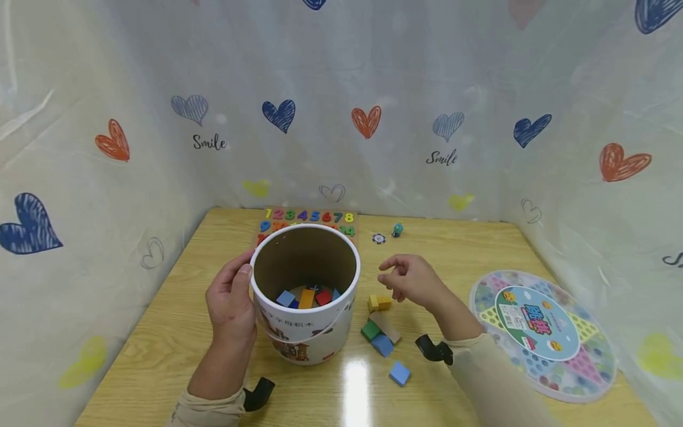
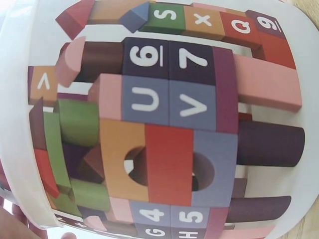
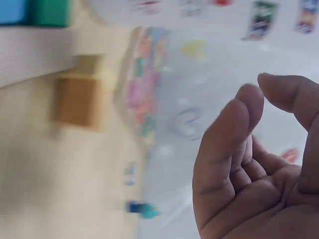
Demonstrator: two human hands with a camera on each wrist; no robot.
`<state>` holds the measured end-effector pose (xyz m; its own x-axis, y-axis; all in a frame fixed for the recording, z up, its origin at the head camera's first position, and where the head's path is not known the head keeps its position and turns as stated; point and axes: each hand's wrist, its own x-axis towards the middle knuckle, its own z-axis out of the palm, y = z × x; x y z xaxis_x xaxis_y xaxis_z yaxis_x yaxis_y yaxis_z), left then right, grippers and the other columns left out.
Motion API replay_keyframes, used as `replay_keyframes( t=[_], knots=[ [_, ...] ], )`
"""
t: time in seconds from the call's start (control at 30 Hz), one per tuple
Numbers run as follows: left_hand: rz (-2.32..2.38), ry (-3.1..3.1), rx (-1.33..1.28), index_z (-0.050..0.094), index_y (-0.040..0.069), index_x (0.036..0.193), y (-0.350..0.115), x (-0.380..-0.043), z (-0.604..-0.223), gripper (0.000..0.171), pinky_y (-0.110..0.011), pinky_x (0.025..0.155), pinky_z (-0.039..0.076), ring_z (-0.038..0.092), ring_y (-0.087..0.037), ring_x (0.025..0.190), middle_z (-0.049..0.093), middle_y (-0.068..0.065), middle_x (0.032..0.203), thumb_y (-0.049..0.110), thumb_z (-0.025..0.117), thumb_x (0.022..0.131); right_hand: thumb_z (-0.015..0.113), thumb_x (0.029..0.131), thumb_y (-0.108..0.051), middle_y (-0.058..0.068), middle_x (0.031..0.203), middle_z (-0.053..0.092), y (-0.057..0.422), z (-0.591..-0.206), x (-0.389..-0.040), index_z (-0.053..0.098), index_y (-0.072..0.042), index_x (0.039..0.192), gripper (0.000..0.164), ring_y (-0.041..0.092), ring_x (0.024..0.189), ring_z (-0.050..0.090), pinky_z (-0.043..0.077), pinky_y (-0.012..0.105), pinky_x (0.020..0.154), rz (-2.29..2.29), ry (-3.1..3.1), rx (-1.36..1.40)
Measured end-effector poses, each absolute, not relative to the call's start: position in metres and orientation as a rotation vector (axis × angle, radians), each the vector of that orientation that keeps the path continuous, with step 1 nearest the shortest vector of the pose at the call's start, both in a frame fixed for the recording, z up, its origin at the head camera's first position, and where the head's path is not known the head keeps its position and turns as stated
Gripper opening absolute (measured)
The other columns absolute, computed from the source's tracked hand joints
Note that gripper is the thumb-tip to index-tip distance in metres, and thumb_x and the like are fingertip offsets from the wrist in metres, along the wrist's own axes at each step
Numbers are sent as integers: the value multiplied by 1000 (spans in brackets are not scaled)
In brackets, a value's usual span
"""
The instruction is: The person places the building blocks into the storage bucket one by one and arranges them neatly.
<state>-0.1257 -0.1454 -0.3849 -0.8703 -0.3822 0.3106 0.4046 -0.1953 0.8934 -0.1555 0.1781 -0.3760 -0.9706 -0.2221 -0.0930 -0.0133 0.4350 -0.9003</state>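
Observation:
My left hand (image 1: 232,296) holds the side of a white bucket (image 1: 315,332) near its rim, with the fingers partly hidden behind it. Printed pictures of blocks (image 2: 169,164) cover the bucket's wall in the left wrist view. Inside lie several wooden blocks, among them an orange one (image 1: 306,298) and a red one (image 1: 323,297). Over the table, right of the bucket, my right hand (image 1: 418,281) holds nothing; a gap parts its thumb and forefinger. Closest to it are yellow blocks (image 1: 379,303). Nearer me lie a green block (image 1: 370,330), a tan one (image 1: 385,327) and blue ones (image 1: 399,373).
A number board (image 1: 349,217) lies behind the bucket, partly covered by it. A small teal figure (image 1: 397,230) and a round chip (image 1: 379,238) are at the back. On the right lies a round game board (image 1: 592,379). Heart-printed curtains (image 1: 331,154) surround the wooden table (image 1: 176,308).

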Motion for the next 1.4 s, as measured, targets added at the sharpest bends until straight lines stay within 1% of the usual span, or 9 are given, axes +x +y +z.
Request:
replay_keyframes(
  t=[0.13, 0.3, 0.4, 0.63, 0.77, 0.93, 1.03, 1.23, 1.4],
  knots=[
    [-2099, -1587, -12, 64, 1, 118, -146, -125, -384, 29, -30, 95, 46, 55, -27, 114, 62, -14, 118, 18, 55, 96, 67, 87, -16, 21, 76, 63, 189, -422, -166, 59, 2, 116, 35, 22, 55, 58, 55, 41, 57, -1544, 2376, -72],
    [-2105, -1593, -19, 64, 1, 118, -145, -124, -384, 30, -29, 94, 47, 55, -26, 114, 62, -14, 118, 19, 55, 96, 66, 84, -12, 13, 70, 63, 196, -457, -172, 60, 0, 115, 34, 20, 54, 58, 52, 33, 51, -1500, 2371, 32],
    [-2100, -1591, -23, 64, 0, 118, -145, -124, -383, 30, -29, 94, 47, 55, -26, 114, 62, -14, 118, 18, 55, 96, 66, 82, -10, 13, 69, 63, 197, -462, -172, 61, -1, 112, 31, 20, 53, 57, 52, 33, 49, -1497, 2362, 13],
    [-2092, -1585, -47, 64, 0, 118, -145, -124, -384, 29, -30, 95, 47, 56, -26, 114, 63, -15, 118, 17, 55, 96, 67, 82, -8, 12, 75, 65, 196, -464, -168, 64, -1, 97, 17, 22, 58, 61, 54, 34, 52, -1456, 2353, -25],
    [-2095, -1585, -39, 64, 0, 118, -144, -124, -384, 29, -31, 94, 47, 56, -26, 113, 63, -14, 118, 17, 55, 96, 68, 82, -10, 12, 74, 64, 197, -460, -166, 64, -1, 96, 17, 22, 58, 60, 54, 34, 52, -1488, 2371, -9],
    [-2094, -1595, 1, 65, 2, 117, -145, -124, -383, 28, -29, 93, 48, 57, -25, 113, 64, -12, 117, 18, 55, 96, 66, 84, -10, 16, 75, 64, 198, -430, -163, 63, 0, 100, 20, 22, 59, 59, 55, 35, 55, -1564, 2419, -105],
    [-2095, -1592, -1, 65, 2, 117, -145, -124, -383, 29, -29, 93, 48, 56, -26, 113, 64, -13, 117, 18, 56, 96, 67, 85, -11, 16, 79, 64, 193, -391, -156, 62, 1, 103, 22, 24, 60, 61, 56, 39, 57, -1638, 2458, -200],
    [-2062, -1586, -58, 65, 1, 117, -145, -126, -385, 28, -30, 94, 47, 57, -27, 112, 64, -15, 116, 17, 54, 97, 69, 85, -11, 18, 81, 60, 170, -311, -138, 63, -1, 103, 21, 28, 59, 59, 55, 38, 55, -1851, 2462, -522],
    [-2053, -1595, -63, 64, -1, 118, -145, -125, -385, 29, -29, 94, 46, 56, -26, 113, 63, -15, 117, 16, 53, 97, 70, 85, -11, 16, 79, 60, 142, -286, -129, 65, -3, 100, 18, 28, 58, 57, 55, 37, 54, -1877, 2398, -706]
  ],
)
